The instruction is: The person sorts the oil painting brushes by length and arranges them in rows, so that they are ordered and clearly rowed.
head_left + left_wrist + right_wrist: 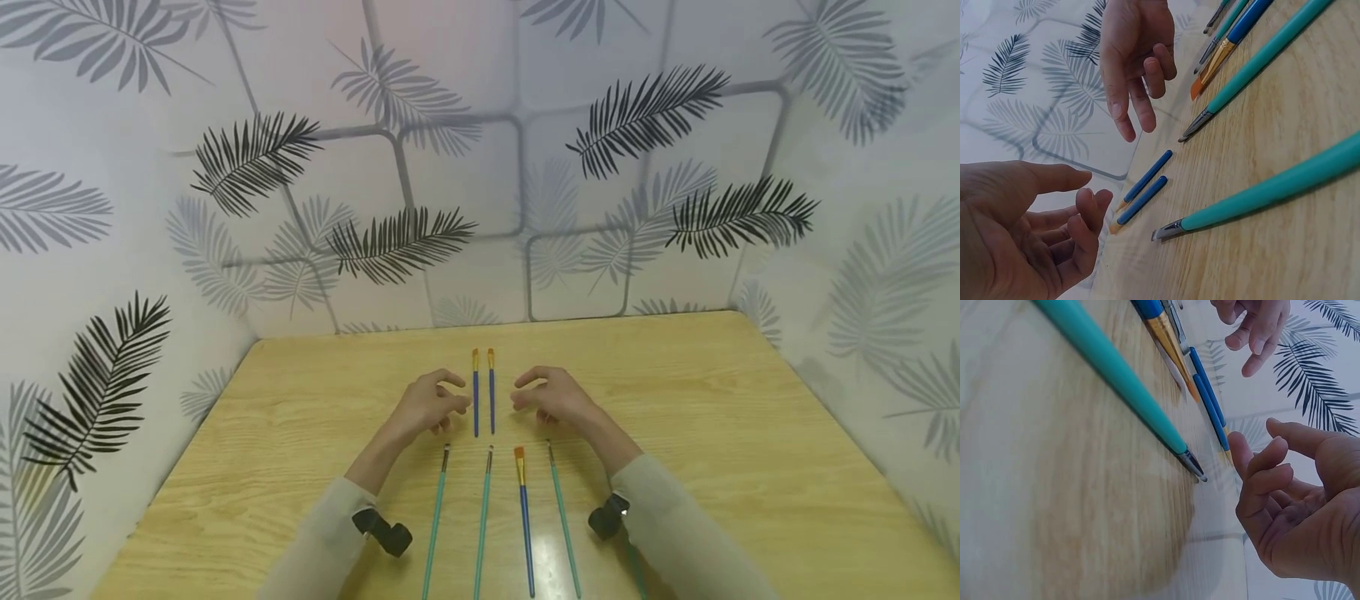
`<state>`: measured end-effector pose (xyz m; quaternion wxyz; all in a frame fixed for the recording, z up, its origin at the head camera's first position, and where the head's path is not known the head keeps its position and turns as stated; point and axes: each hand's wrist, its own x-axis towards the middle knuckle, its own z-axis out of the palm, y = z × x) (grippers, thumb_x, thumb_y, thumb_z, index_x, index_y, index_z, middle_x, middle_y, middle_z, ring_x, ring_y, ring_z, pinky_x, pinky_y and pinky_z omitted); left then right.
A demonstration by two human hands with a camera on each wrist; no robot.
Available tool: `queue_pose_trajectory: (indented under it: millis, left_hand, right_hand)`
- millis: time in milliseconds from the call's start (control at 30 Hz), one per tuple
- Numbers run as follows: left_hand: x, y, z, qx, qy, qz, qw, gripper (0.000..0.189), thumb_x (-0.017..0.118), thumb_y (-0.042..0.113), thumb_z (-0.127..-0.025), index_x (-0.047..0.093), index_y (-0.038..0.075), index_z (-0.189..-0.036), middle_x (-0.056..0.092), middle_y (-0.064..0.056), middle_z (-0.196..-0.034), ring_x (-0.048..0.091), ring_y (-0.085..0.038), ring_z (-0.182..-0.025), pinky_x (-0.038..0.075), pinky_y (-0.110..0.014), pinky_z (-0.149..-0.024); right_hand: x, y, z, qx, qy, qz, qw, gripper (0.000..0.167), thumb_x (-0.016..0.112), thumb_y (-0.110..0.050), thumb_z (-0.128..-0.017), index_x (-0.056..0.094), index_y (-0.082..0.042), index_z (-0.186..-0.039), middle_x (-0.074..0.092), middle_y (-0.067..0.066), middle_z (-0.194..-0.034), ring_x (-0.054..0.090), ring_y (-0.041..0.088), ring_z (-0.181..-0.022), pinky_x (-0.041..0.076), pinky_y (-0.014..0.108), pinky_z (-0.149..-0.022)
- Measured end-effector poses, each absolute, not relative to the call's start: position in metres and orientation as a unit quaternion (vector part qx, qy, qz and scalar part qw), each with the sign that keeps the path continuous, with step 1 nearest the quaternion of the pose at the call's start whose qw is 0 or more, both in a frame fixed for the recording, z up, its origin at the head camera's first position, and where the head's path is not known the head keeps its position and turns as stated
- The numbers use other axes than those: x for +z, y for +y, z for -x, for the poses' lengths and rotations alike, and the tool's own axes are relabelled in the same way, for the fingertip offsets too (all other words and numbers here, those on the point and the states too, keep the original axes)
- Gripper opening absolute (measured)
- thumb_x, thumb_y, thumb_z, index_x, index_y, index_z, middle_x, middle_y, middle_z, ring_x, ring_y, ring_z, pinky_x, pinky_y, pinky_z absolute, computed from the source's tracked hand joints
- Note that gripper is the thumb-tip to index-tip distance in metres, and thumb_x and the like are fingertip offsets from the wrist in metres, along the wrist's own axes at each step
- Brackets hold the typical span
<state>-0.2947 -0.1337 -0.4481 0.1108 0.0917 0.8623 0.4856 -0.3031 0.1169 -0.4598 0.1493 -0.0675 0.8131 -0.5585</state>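
Note:
Two short blue paintbrushes, the left one [476, 404] and the right one [492, 402], lie side by side on the wooden table, orange bristles away from me. My left hand [431, 402] hovers just left of them with loosely bent fingers and holds nothing. On their other side my right hand [553, 393] is likewise loosely bent, with nothing in it. In the right wrist view a gap shows between the right fingertips [1241, 450] and the blue handles [1210, 406]. Nearer me lie teal paintbrushes [433, 533] and a blue paintbrush [527, 533] with wide orange bristles.
Another teal brush [636, 571] is partly hidden under the right forearm. Black wrist cameras, one on the left sleeve [382, 533] and one on the right [607, 517], hang near the brushes. A leaf-patterned wall [480, 283] borders the wooden table [675, 375].

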Motion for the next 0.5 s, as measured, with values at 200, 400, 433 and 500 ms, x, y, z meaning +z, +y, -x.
queue_pose_trajectory:
  millis: [200,400,433,500]
  left_hand:
    - [-0.445,-0.137,0.29,0.487,0.861,-0.094,0.113,0.043,0.068,0.022,-0.094,0.057,0.003,-0.131,0.074,-0.017,-0.095,0.061,-0.018,-0.053,0.049,-0.025,-0.048]
    - [-0.443,-0.14,0.283,0.491,0.857,-0.097,0.124,0.044,0.069,0.022,-0.094,0.056,0.003,-0.131,0.074,-0.018,-0.096,0.06,-0.017,-0.052,0.047,-0.024,-0.046]
    - [-0.442,-0.14,0.282,0.491,0.857,-0.098,0.124,0.044,0.069,0.022,-0.094,0.057,0.004,-0.131,0.074,-0.018,-0.096,0.06,-0.017,-0.052,0.047,-0.024,-0.046]
    - [-0.441,-0.14,0.28,0.489,0.858,-0.1,0.121,0.044,0.069,0.022,-0.094,0.057,0.004,-0.132,0.074,-0.017,-0.095,0.06,-0.018,-0.052,0.047,-0.024,-0.046]
  right_hand:
    - [-0.458,0.114,0.299,-0.569,0.805,0.072,0.154,0.042,0.069,-0.015,-0.09,0.059,0.001,-0.128,0.076,0.016,-0.101,0.048,0.01,-0.047,0.035,0.021,-0.044]
    - [-0.458,0.114,0.294,-0.568,0.803,0.073,0.166,0.042,0.07,-0.018,-0.091,0.058,0.0,-0.128,0.076,0.016,-0.102,0.048,0.011,-0.048,0.037,0.022,-0.044]
    - [-0.458,0.114,0.294,-0.567,0.804,0.073,0.167,0.042,0.07,-0.018,-0.091,0.059,0.0,-0.127,0.076,0.016,-0.102,0.048,0.011,-0.048,0.036,0.022,-0.044]
    - [-0.458,0.115,0.293,-0.565,0.804,0.075,0.166,0.041,0.07,-0.017,-0.091,0.059,0.0,-0.127,0.076,0.017,-0.101,0.047,0.011,-0.047,0.036,0.022,-0.043]
